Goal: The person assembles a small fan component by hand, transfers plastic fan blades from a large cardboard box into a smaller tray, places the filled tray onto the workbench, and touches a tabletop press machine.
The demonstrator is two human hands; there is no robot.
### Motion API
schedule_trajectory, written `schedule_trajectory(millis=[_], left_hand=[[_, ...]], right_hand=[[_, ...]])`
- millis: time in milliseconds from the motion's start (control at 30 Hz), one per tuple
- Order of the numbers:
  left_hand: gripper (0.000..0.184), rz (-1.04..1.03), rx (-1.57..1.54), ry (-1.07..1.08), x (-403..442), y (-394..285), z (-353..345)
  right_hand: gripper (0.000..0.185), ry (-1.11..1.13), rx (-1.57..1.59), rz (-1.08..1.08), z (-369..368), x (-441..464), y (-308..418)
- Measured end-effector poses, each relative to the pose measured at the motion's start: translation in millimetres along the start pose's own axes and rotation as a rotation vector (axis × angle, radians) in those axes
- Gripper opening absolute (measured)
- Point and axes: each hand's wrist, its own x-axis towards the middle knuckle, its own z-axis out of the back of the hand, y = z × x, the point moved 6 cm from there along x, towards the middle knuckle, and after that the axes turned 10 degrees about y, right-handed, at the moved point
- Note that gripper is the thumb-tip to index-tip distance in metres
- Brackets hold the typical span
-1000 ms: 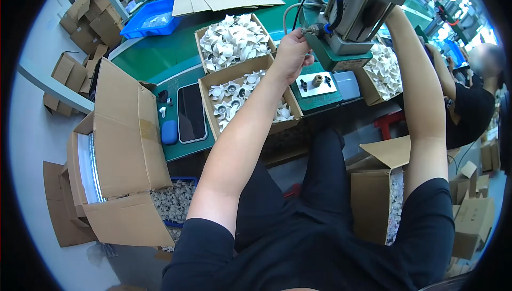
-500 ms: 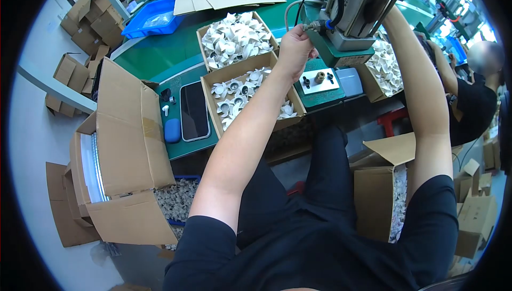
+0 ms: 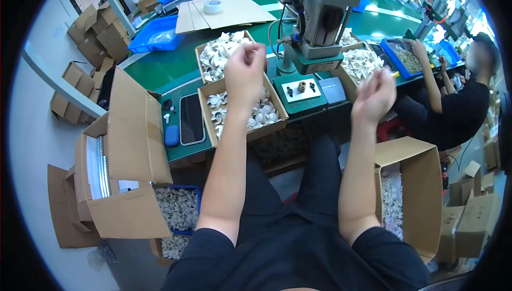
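Observation:
My left hand (image 3: 244,78) is raised over the cardboard boxes of white fan impellers, its fingers curled together; whether anything is in them is hidden. Slightly blurred, my right hand (image 3: 374,98) hangs in front of the right-hand box of white impellers (image 3: 364,63), fingers bent, contents not visible. Between the hands stands a pneumatic press (image 3: 325,22). Below its head a metal fixture plate (image 3: 296,93) with a brass-coloured post (image 3: 302,86) lies on a green base. The near box (image 3: 213,136) holds impellers lying loosely; the box behind is heaped with impellers (image 3: 216,59).
On the left of the bench lie a phone (image 3: 192,119), a blue case (image 3: 172,136) and an earbud. Open cartons (image 3: 141,131) flank my legs, with a blue bin of small parts (image 3: 178,205) at left. A co-worker (image 3: 464,99) sits at right beside a blue tray (image 3: 397,59).
My left hand has left the fitting on the press and moved left and down. My right hand has come from behind the press down to its right. The view has shifted slightly.

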Motion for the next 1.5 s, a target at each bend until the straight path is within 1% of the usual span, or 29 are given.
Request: schedule_trajectory(millis=[33, 100, 167, 233, 267, 300, 333, 367, 400, 433, 500, 533, 567, 633, 667, 700, 800, 900, 933, 1033, 1067, 1167, 1200, 1267, 1400, 1500], left_hand=[[0.018, -0.045, -0.162, -0.058, -33, -11, 1], [0.015, -0.193, -0.077, 0.025, -100, -9, -8], [0.014, -0.089, -0.066, 0.239, -163, 16, -18], [0.014, 0.154, 0.011, 0.359, -217, 66, -13], [0.015, 0.235, 0.020, 0.280, -243, 95, -2], [0.015, 0.316, 0.027, 0.201, -266, 122, 11], [0.015, 0.316, 0.020, 0.187, -286, 138, 24], [0.015, 0.373, 0.094, 0.123, -305, 149, 42], [0.016, 0.432, 0.169, 0.060, -324, 159, 59], [0.016, 0.435, 0.164, 0.045, -335, 154, 71], [0.022, 0.470, 0.368, 0.081, -351, 141, 92], [0.026, 0.483, 0.470, 0.102, -356, 137, 99], [0.026, 0.478, 0.465, 0.092, -362, 139, 105], [0.039, 0.528, 0.541, 0.090, -374, 152, 111], [0.046, 0.555, 0.580, 0.095, -380, 160, 114], [0.046, 0.551, 0.572, 0.100, -383, 165, 114], [0.060, 0.589, 0.573, -0.053, -384, 181, 120], [0.064, 0.601, 0.582, -0.089, -387, 198, 116], [0.065, 0.613, 0.595, -0.110, -390, 203, 115], [0.069, 0.567, 0.590, -0.094, -388, 206, 105], [0.071, 0.549, 0.598, -0.091, -387, 206, 104], [0.074, 0.474, 0.595, -0.033, -380, 209, 95], [0.075, 0.442, 0.587, -0.007, -378, 209, 90], [0.076, 0.428, 0.582, 0.032, -373, 208, 82], [0.077, 0.406, 0.535, 0.115, -363, 206, 58], [0.077, 0.403, 0.497, 0.146, -360, 203, 45]], right_hand=[[0.028, 0.014, -0.076, 0.003, 5, -32, -7], [0.027, 0.148, -0.336, -0.177, 26, -88, -35], [0.024, 0.316, -0.603, -0.172, 54, -132, -50], [0.027, 0.549, -0.891, -0.399, 80, -163, -49], [0.027, 0.563, -0.892, -0.396, 91, -169, -43], [0.027, 0.692, -1.087, -0.443, 100, -177, -44], [0.030, 0.821, -1.284, -0.488, 110, -185, -45], [0.037, 0.952, -1.483, -0.530, 120, -194, -47], [0.037, 0.969, -1.486, -0.524, 131, -199, -50], [0.045, 0.948, -1.556, -0.650, 149, -206, -60], [0.069, 0.887, -1.690, -0.899, 173, -221, -78], [0.069, 0.894, -1.693, -0.888, 169, -225, -80], [0.076, 0.962, -1.734, -0.941, 168, -230, -85], [0.092, 1.095, -1.822, -1.054, 168, -239, -91], [0.092, 1.093, -1.831, -1.052, 167, -240, -92], [0.092, 1.082, -1.833, -1.033, 166, -240, -92], [0.091, 1.039, -1.849, -0.992, 172, -234, -95], [0.094, 0.878, -1.764, -0.869, 181, -217, -86], [0.094, 0.861, -1.773, -0.869, 187, -216, -82], [0.099, 0.764, -1.626, -0.806, 183, -214, -63], [0.099, 0.751, -1.619, -0.808, 183, -215, -60], [0.103, 0.751, -1.541, -0.628, 179, -207, -53], [0.103, 0.736, -1.531, -0.633, 183, -200, -54], [0.104, 0.694, -1.347, -0.497, 180, -176, -54], [0.105, 0.661, -1.235, -0.592, 144, -148, -24], [0.095, 0.759, -1.187, -0.632, 114, -141, -2]])
